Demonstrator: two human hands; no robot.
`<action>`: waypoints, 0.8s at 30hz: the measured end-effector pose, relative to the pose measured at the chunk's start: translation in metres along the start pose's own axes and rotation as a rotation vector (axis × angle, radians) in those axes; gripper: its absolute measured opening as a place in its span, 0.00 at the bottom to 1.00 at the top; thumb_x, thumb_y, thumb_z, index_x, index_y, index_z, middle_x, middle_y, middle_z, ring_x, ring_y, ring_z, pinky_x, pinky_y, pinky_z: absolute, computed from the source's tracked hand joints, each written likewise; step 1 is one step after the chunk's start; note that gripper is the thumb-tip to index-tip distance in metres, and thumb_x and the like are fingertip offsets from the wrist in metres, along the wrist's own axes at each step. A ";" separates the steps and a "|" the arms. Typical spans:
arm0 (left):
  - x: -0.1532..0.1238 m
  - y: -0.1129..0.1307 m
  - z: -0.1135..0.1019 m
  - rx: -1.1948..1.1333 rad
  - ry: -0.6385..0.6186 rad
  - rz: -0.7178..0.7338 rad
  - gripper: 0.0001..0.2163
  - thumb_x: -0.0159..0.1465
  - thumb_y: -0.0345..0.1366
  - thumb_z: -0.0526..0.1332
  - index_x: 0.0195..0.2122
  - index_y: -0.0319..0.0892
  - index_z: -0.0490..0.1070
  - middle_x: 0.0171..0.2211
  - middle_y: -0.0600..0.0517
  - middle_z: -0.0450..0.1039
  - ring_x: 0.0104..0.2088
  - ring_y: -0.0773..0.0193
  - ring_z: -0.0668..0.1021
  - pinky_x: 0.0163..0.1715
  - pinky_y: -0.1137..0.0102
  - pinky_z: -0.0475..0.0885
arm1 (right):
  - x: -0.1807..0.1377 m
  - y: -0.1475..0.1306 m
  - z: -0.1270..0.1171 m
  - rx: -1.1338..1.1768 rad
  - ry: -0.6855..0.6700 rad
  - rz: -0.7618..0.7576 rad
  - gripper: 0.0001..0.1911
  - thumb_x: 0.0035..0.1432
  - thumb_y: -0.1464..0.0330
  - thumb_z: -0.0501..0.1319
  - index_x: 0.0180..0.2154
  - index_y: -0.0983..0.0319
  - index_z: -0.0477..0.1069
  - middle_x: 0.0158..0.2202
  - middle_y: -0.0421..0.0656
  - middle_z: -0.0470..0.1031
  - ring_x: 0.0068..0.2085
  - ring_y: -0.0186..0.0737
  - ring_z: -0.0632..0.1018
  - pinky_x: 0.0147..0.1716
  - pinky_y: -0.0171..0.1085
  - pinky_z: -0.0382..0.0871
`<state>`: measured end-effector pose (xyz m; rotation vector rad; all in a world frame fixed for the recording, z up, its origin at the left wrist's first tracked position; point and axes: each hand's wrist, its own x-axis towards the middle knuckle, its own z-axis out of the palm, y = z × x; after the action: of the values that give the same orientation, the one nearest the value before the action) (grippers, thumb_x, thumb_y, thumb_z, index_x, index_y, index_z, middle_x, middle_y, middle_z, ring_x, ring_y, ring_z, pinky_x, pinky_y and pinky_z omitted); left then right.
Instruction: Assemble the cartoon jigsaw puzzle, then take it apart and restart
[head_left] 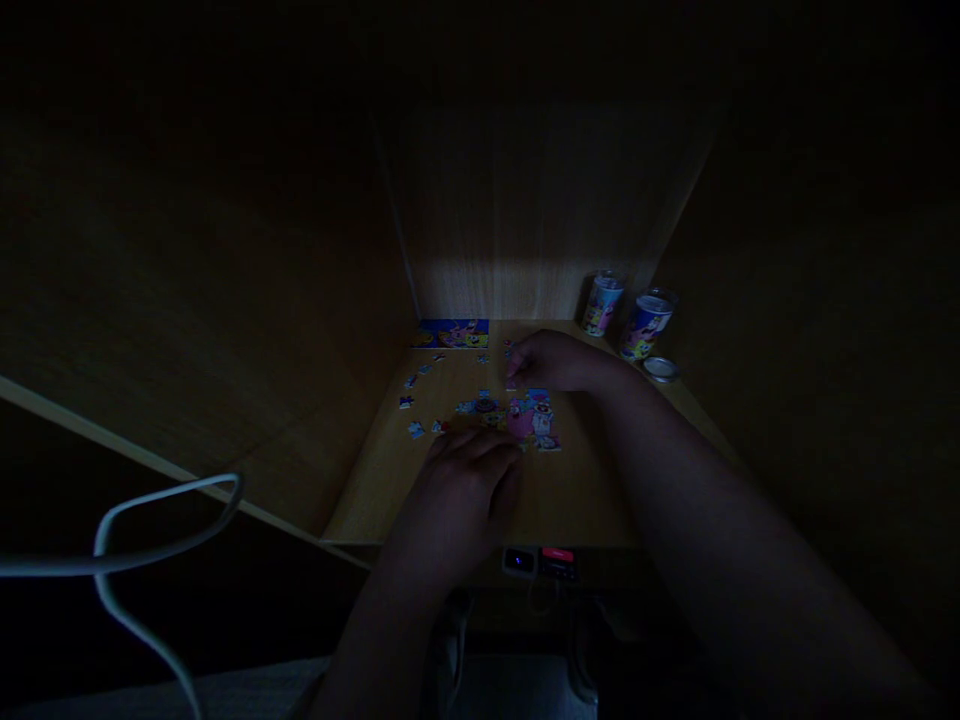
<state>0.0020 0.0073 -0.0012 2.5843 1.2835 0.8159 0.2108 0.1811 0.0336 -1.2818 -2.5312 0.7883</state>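
Two hands [465,490], two printed canisters [643,326]

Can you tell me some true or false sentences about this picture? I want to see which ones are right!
1. Two cans stand at the back right corner of the wooden desk. True.
2. The silver lid sits on top of a can. False: it lies on the desk beside the cans.
3. The right hand is close to the jigsaw puzzle pieces. True.
4. The left hand is holding a can. False: it is at the near edge of the puzzle pieces, away from the cans.
5. A white cable hangs to the left of the desk. True.
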 end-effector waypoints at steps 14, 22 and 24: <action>0.000 -0.001 0.002 -0.025 -0.021 -0.004 0.09 0.74 0.29 0.63 0.50 0.45 0.80 0.52 0.50 0.84 0.52 0.52 0.83 0.57 0.49 0.74 | -0.025 -0.016 -0.014 0.189 -0.571 -0.020 0.18 0.57 0.57 0.72 0.46 0.58 0.88 0.45 0.40 0.89 0.46 0.43 0.85 0.48 0.35 0.74; 0.000 -0.001 0.001 -0.024 -0.020 -0.011 0.10 0.72 0.29 0.64 0.50 0.47 0.81 0.52 0.50 0.84 0.53 0.52 0.82 0.59 0.49 0.74 | -0.023 -0.019 -0.011 0.144 -0.567 -0.016 0.18 0.58 0.57 0.71 0.46 0.59 0.87 0.43 0.40 0.89 0.45 0.43 0.85 0.45 0.34 0.73; 0.000 -0.001 0.001 -0.029 -0.018 -0.008 0.10 0.72 0.28 0.64 0.50 0.47 0.81 0.52 0.50 0.84 0.53 0.52 0.83 0.59 0.49 0.74 | -0.022 -0.018 -0.010 0.144 -0.559 -0.011 0.18 0.57 0.57 0.72 0.46 0.59 0.87 0.44 0.40 0.89 0.45 0.43 0.85 0.45 0.34 0.73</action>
<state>0.0017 0.0084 -0.0024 2.5565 1.2674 0.8014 0.2155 0.1591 0.0528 -1.1171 -2.8078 1.4709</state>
